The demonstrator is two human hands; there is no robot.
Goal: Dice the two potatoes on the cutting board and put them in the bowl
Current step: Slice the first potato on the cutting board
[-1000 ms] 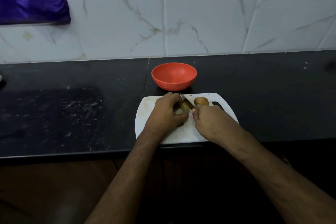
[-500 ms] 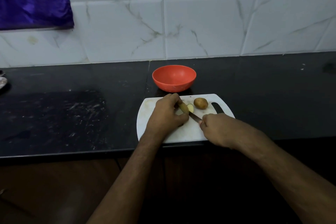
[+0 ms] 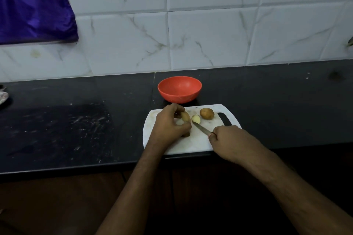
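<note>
Board | left hand pinches potato half | right hand grips knife | cut half, whole potato beside | bowl behind

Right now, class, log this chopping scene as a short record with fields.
left hand: grips a potato half
right hand: grips the knife, blade resting low on the board
cut piece: lies pale face up beside the blade tip
whole potato: uncut, on the cutting board
bowl: orange, nothing visible inside, behind the board
</note>
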